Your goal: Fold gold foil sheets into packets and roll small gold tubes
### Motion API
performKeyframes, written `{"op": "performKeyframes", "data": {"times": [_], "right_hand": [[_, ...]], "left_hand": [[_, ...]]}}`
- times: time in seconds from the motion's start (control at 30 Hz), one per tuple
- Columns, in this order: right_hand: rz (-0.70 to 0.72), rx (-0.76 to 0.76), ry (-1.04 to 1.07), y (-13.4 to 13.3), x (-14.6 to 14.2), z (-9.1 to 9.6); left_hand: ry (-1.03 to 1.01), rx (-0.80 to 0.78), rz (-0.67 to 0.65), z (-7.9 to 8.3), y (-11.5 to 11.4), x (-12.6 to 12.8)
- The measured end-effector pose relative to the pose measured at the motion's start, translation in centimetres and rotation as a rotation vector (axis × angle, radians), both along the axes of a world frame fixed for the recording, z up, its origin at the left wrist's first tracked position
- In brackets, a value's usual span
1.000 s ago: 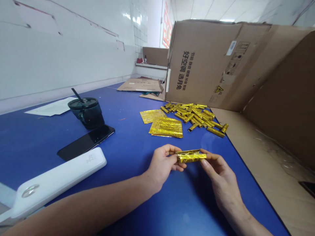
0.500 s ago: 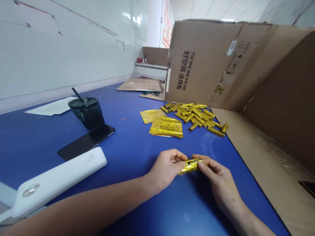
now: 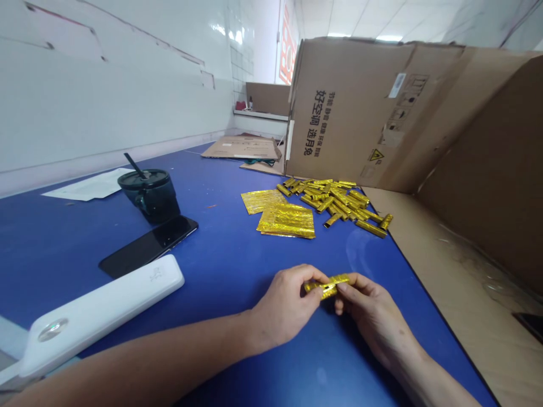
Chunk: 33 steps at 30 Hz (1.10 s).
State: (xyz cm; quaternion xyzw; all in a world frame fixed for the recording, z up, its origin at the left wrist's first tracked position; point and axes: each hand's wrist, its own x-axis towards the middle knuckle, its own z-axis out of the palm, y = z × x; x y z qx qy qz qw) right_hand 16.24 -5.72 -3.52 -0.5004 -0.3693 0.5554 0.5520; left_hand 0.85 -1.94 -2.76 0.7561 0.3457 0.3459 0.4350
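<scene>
Between my two hands is a small piece of gold foil point(image 3: 330, 289), partly folded, with a dark gap showing along its middle. My left hand point(image 3: 292, 302) pinches its left end between thumb and fingers. At the right end, my right hand point(image 3: 369, 302) grips it with thumb and forefinger. Farther off on the blue table point(image 3: 220, 265) lie flat gold foil sheets point(image 3: 288, 219), overlapping one another. Beside them to the right is a loose heap of narrow folded gold strips point(image 3: 339, 200).
A large cardboard box point(image 3: 352, 113) stands behind the heap, with a cardboard flap along the table's right edge. To the left are a dark lidded mug point(image 3: 155, 195) with a straw, a black phone point(image 3: 148, 246), a white oblong device point(image 3: 106, 314) and white paper point(image 3: 87, 185).
The foil piece has turned in my fingers and looks more flattened, its right end now higher. Both hands have shifted slightly, while the sheets and heap stay put.
</scene>
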Motion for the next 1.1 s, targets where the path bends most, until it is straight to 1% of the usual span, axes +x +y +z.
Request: {"op": "performKeyframes", "data": {"times": [0.1,0.2,0.27,0.37,0.47,0.57,0.63,0.83,1.0,1.1], "right_hand": [[-0.012,0.013,0.007,0.0,0.1,-0.1],[-0.020,0.024,0.028,0.0,0.1,-0.3],[-0.030,0.022,0.063,0.1,0.2,-0.3],[-0.033,0.015,0.132,0.0,0.1,-0.2],[0.005,0.013,0.195,0.0,0.0,-0.1],[0.037,0.028,0.225,0.0,-0.1,0.0],[0.030,0.037,0.220,0.0,-0.1,-0.1],[-0.030,0.026,0.241,0.1,0.1,-0.3],[-0.030,-0.022,0.292,0.1,0.1,-0.3],[-0.056,-0.030,0.308,0.3,0.0,-0.1]], "left_hand": [[0.019,0.070,0.007,0.6,-0.2,-0.1],[0.010,0.072,-0.006,0.6,-0.2,-0.1],[-0.012,0.040,-0.015,0.3,-0.1,-0.1],[-0.076,-0.050,-0.010,-0.5,0.3,0.1],[-0.136,-0.144,0.003,-1.2,0.6,0.3],[-0.174,-0.204,0.003,-1.3,0.8,0.4],[-0.179,-0.203,0.005,-1.2,0.8,0.4],[-0.143,-0.118,-0.021,-1.3,0.3,0.3],[-0.173,-0.143,-0.014,-1.6,0.3,0.4],[-0.192,-0.163,-0.026,-1.6,0.4,0.5]]}}
